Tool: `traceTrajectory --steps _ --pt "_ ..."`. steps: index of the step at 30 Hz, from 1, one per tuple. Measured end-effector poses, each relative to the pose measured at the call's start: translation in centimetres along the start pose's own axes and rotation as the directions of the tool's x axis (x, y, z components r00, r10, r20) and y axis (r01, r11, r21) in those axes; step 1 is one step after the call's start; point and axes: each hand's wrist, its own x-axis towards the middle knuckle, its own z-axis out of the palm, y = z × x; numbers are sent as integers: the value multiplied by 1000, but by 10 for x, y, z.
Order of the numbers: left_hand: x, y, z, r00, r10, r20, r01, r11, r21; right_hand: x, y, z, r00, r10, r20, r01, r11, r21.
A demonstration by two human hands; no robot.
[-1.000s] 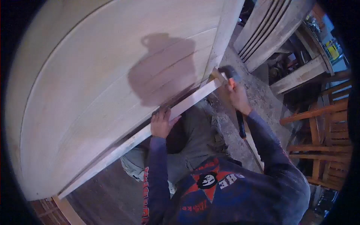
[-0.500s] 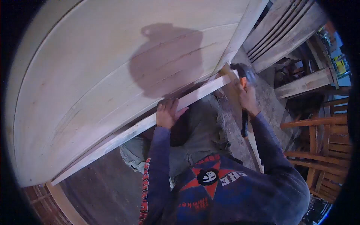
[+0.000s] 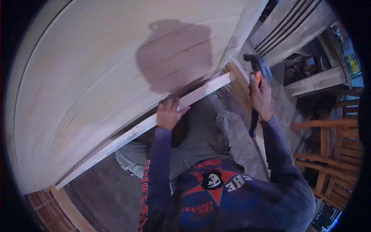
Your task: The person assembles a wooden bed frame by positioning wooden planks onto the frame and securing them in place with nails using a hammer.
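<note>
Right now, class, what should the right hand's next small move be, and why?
Probably have the right hand tap the hammer on the nearer end of the wooden strip: the hammer's head is clear of that end, and the left hand holds the strip.

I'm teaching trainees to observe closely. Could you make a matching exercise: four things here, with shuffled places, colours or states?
1. Left hand
2. Right hand
3. Hammer
4. Slatted wooden furniture

A. Black and orange
B. At the view's right side, orange-brown
C. On the pale wooden strip
D. Closed around a handle

Pairs: 1-C, 2-D, 3-A, 4-B
</note>
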Motion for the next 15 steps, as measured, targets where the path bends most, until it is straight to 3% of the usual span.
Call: traceTrajectory --steps 3,4,5,6,7,9,10,12,13,15 --pt "0 6 4 1000 -15 11 15 1000 -17 3 47 12 989 -95 -116 87 994 -70" --pt "8 3 0 1000 0 -5 0 1000 -4 9 82 29 995 -99 9 95 919 -382" --pt "9 4 0 996 57 -75 -55 998 36 11 107 37 991 -36 131 114 747 -655" --pt "8 5 -4 984 122 -130 -114 991 69 12 101 32 983 -7 183 78 921 -381" --pt "16 3 -1 979 138 -148 -128 989 75 20 94 27 986 -22 165 84 923 -375" --pt "4 5 -2 999 36 8 -37 998 42 17 75 11 982 -46 182 85 973 -213" --pt "5 2 2 999 37 12 -37 999 37 14 55 1 982 -41 182 81 973 -216" --pt "2 -1 7 997 82 2 -82 994 72 7 16 -11 1000 13 13 -12 994 -112" --pt "-1 4 6 997 71 13 -72 995 65 6 17 -10 999 22 24 -19 992 -121" --pt "8 4 1 1000 -10 -6 10 1000 -9 12 18 1 965 -137 -222 115 987 -109"
